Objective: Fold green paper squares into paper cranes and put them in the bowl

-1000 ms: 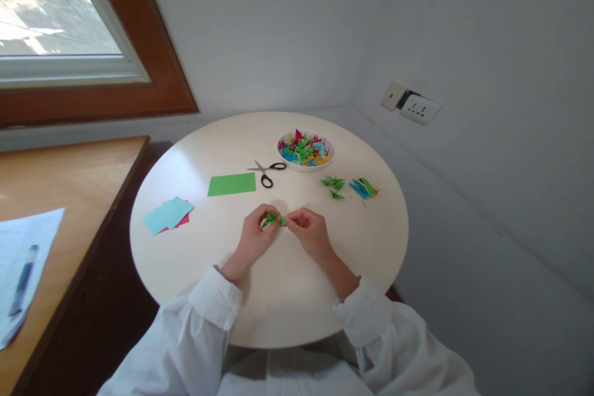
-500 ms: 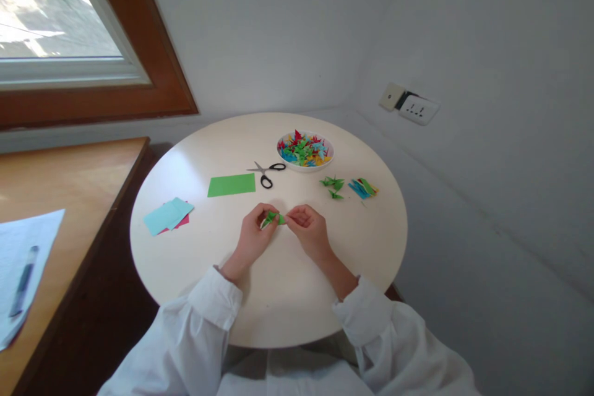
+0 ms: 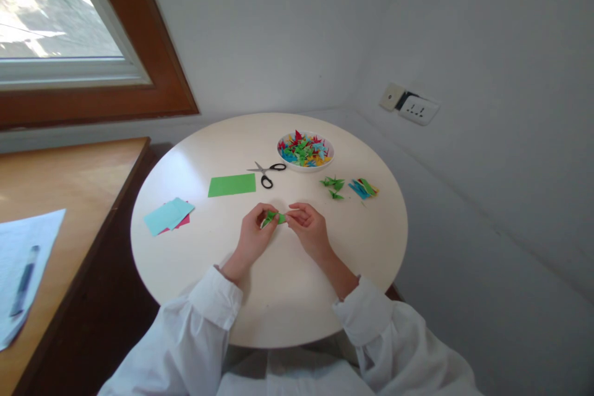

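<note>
Between my two hands is a small green folded paper crane point(image 3: 270, 218), partly covered by fingers. My left hand point(image 3: 254, 230) grips its body, and the thumb and index finger of my right hand point(image 3: 310, 230) pinch its right end. A pair of open scissors point(image 3: 264, 172) with black handles lies beyond my hands, beside a green paper sheet point(image 3: 232, 185). Several finished green paper cranes point(image 3: 333, 185) rest to the right. Behind them stands a white bowl point(image 3: 306, 168) filled with red, blue, green and yellow cranes.
Light blue and red paper squares point(image 3: 167, 215) overlap on the left of the round white table point(image 3: 278, 315). Folded colored paper strips point(image 3: 364, 188) lie near its right edge. A wooden desk point(image 3: 93, 167) at left carries a paper sheet point(image 3: 39, 241) and a pen point(image 3: 24, 281).
The fingers of my right hand have lifted and spread slightly while the pinch stays on the crane. Otherwise, hands and objects keep their places.
</note>
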A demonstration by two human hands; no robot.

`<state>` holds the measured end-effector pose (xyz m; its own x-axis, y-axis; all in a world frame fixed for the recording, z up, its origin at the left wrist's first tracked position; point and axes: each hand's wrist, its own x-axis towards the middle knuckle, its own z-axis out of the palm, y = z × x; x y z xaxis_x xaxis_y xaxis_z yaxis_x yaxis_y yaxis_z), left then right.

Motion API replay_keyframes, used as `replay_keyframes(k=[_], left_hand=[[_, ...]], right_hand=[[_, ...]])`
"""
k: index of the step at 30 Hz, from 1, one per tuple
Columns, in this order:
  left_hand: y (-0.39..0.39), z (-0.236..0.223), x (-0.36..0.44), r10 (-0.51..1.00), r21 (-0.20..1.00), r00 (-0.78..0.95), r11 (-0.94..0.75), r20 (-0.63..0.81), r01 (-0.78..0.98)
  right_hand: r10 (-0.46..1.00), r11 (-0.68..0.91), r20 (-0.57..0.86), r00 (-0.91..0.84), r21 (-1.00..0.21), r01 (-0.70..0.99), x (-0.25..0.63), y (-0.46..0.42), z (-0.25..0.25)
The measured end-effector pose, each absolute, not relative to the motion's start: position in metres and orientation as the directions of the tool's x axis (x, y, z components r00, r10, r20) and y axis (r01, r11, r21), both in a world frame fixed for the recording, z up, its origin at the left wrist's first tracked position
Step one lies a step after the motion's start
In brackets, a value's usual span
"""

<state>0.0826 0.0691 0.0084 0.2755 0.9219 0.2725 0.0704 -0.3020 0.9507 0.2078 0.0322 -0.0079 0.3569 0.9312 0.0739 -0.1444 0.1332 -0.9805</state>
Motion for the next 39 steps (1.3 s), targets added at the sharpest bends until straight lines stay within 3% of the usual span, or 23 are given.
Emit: replay_keyframes(k=[20,30,39], left_hand=[[0.0706,0.0053,0.083,0.936,0.954,0.246,-0.283,0.252,0.101],[0.0682,0.0078,0.0848,0.935,0.949,0.257,-0.284,0.243,0.136],[0.0688,0.0068,0.085,0.931,0.97,0.3,-0.234,0.207,0.059]], right_hand=[[0.93,0.148,0.098,0.353,-0.982,-0.118,0.2075,0.0324,-0.0076],[0.949,0.134,0.071,0.308,-0.973,-0.188,0.2074,0.0337,-0.0095],[0.948,0.128,0.075,0.31,-0.98,-0.153,0.2099,0.0345,-0.0129]])
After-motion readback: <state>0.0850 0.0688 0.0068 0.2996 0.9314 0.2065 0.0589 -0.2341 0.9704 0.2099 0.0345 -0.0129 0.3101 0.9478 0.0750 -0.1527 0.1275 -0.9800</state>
